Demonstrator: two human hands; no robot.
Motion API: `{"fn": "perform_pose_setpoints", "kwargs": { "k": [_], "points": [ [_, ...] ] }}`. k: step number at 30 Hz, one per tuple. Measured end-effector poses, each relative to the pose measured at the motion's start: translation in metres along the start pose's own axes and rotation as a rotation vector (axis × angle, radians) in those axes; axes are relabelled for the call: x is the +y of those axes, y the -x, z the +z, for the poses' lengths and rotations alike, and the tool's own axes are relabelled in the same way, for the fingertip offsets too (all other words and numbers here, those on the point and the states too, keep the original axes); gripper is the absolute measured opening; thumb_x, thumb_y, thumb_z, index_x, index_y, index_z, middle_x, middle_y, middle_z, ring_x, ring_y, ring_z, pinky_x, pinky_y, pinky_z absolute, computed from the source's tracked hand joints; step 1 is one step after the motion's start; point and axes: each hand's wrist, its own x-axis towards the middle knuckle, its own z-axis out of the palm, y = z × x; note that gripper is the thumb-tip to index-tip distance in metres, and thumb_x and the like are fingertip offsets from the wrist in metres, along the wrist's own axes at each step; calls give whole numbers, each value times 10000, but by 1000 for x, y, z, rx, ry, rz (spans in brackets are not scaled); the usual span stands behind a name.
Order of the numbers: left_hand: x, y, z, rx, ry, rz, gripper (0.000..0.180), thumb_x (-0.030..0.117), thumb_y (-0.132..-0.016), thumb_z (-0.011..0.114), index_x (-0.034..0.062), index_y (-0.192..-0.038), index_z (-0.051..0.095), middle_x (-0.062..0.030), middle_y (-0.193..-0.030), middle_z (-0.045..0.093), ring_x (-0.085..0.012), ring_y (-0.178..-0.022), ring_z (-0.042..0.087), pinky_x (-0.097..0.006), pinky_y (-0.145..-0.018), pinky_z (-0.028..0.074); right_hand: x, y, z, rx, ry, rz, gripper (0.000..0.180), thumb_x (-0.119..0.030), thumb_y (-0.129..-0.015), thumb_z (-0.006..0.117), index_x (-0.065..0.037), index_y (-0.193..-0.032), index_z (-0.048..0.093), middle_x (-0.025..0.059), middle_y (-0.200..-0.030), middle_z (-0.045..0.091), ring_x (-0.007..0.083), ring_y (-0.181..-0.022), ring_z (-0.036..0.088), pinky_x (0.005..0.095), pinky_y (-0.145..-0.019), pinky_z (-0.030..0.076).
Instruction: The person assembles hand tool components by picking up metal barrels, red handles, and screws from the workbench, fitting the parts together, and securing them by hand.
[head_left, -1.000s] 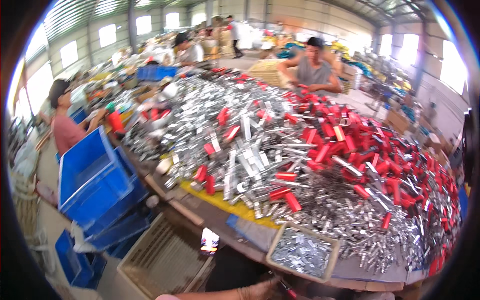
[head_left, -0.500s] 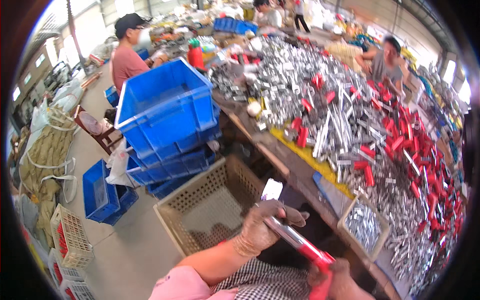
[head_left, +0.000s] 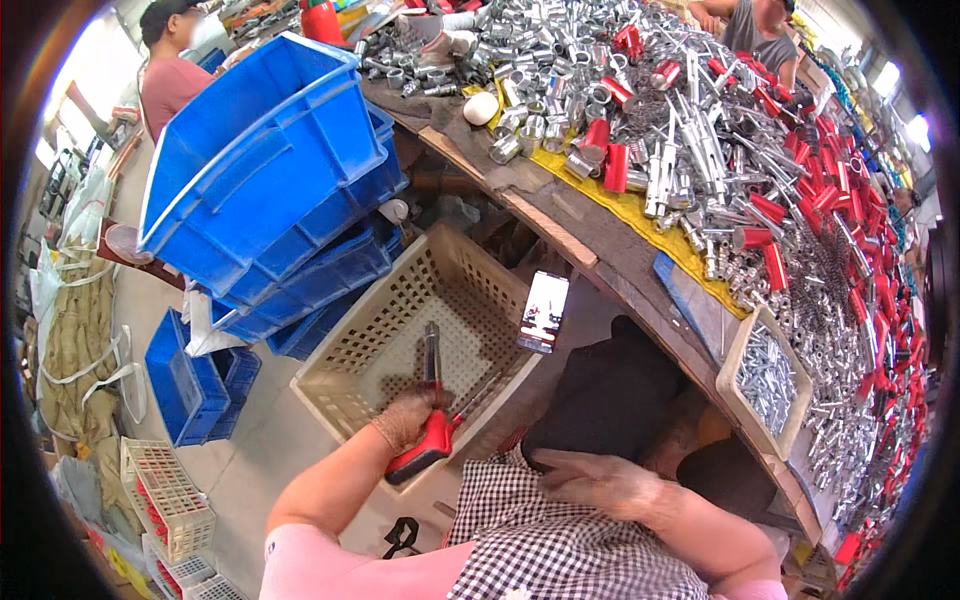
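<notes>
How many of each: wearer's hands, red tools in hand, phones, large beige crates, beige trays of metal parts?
Left hand, right hand: 2
Red tool: 1
Phone: 1
Large beige crate: 1
Beige tray: 1
Total: 6

Low centre, the left hand (head_left: 406,420) grips a red-and-silver piece (head_left: 428,445) over a beige crate (head_left: 348,352); the right hand (head_left: 605,485) extends flat above the checked apron (head_left: 530,555). Upper right, silver and red parts (head_left: 700,150) heap on the table (head_left: 565,205).
</notes>
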Motion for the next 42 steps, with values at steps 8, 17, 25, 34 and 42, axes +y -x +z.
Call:
{"fn": "perform_pose_setpoints", "kwargs": {
  "k": [8, 17, 25, 34, 42],
  "points": [
    [-139, -166, -69, 165, -1265, 99, 562, 253, -794, 610, 50, -1300, 474, -224, -1179, 609, -345, -1108, 595, -423, -897, 496, 95, 45, -36, 564, -594, -61, 460, -245, -947, 539, 56, -1292, 494, 194, -1061, 656, 239, -960, 649, 324, -867, 523],
    [-211, -195, -74, 163, -1313, -43, 555, 242, -800, 649, 97, -1314, 499, -199, -1287, 550, -327, -1218, 520, -418, -1017, 427, 81, 22, -39, 591, -468, 135, 379, -220, -955, 537, 52, -1219, 552, 150, -1078, 665, 213, -927, 649, 315, -848, 517],
    [-194, -186, -11, -181, -1324, -183, 572, 405, -919, 481, 64, -1377, 459, -158, -1430, 438, -267, -1301, 430, -385, -1079, 326, 95, 18, -46, 544, -394, 131, 402, -281, -977, 506, 23, -1236, 550, 110, -1089, 661, 175, -978, 623, 303, -887, 491],
    [-95, -191, 40, -242, -1541, -11, 569, 454, -924, 459, 41, -1311, 517, -168, -1390, 478, -291, -1256, 473, -391, -1062, 349, 109, 38, -41, 460, -197, -89, 450, -294, -968, 505, 14, -1296, 520, 120, -1174, 607, 195, -1008, 598, 302, -904, 484],
    [-55, -132, -10, 7, -1509, -150, 591, 497, -929, 438, 21, -1252, 568, -177, -1354, 514, -312, -1216, 511, -397, -1047, 369, 87, 86, -37, 507, 94, -118, 453, -342, -965, 498, -50, -1310, 530, 157, -1204, 605, 233, -1096, 580, 309, -982, 423]
  ]
}}
